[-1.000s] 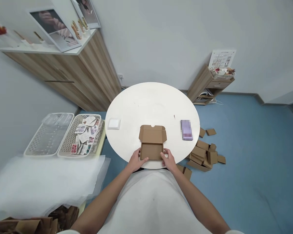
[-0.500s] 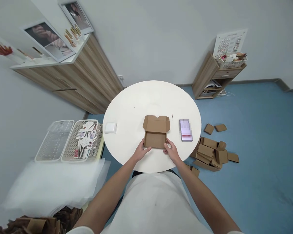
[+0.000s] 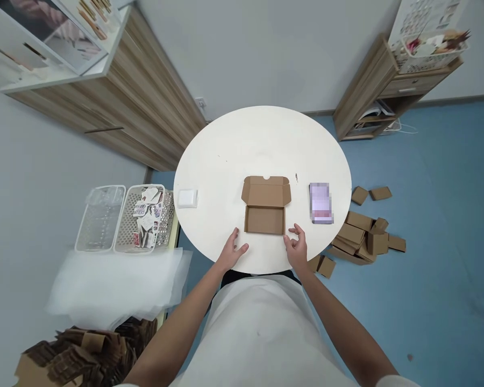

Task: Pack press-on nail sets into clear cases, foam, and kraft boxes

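Observation:
An open brown cardboard box [image 3: 265, 220] lies on the round white table [image 3: 262, 140], its lid raised on the far side and its inside bare. My left hand [image 3: 231, 252] is just off the box's near left corner, fingers apart, holding nothing. Beside the near right corner is my right hand [image 3: 296, 247], its fingers loosely curved and apart, with nothing in it. A phone-like object with a blurred lilac face [image 3: 321, 203] rests to the right of the box. Toward the table's left edge sits a small white square pack [image 3: 187, 198].
White plastic baskets [image 3: 123, 215], one with cards, stand at the left above translucent sheets [image 3: 116, 285]. Folded brown paper [image 3: 89, 355] fills the lower left. Cardboard boxes [image 3: 355, 236] lie on the floor at right. Cabinets [image 3: 153, 107] stand behind.
Both hands have let go of the cardboard box and moved a little apart from it. The whole view has shifted, with the table appearing larger.

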